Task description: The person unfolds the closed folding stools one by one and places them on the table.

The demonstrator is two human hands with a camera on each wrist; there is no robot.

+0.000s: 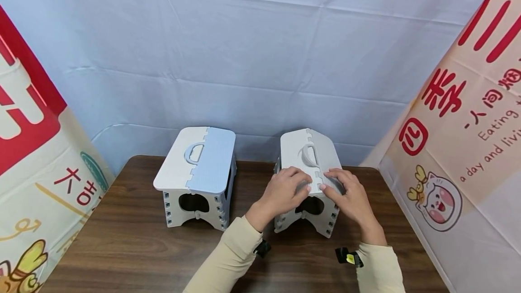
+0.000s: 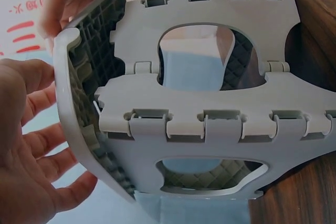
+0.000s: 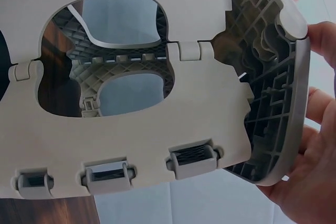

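Note:
A white-and-grey folding step stool [image 1: 299, 146] stands on the right side of the table, its top slightly peaked along the hinged middle seam. My left hand [image 1: 286, 189] rests on the left half of that top near its front edge, fingers spread and slightly bent. On the right half lies my right hand [image 1: 352, 193], its thumb and fingers near the seam. In the left wrist view, my left hand [image 2: 37, 140] touches the top's outer face. The right wrist view shows my right hand [image 3: 315, 156] against the top, with the ribbed underside and hinged end panel visible.
A white-and-blue folding stool [image 1: 175, 166] stands with a flat top to the left on the brown wooden table [image 1: 134, 234]. Pale cloth [image 1: 244, 49] hangs behind the table. Printed banners flank it, one on the left [image 1: 69, 148] and one on the right [image 1: 468, 157].

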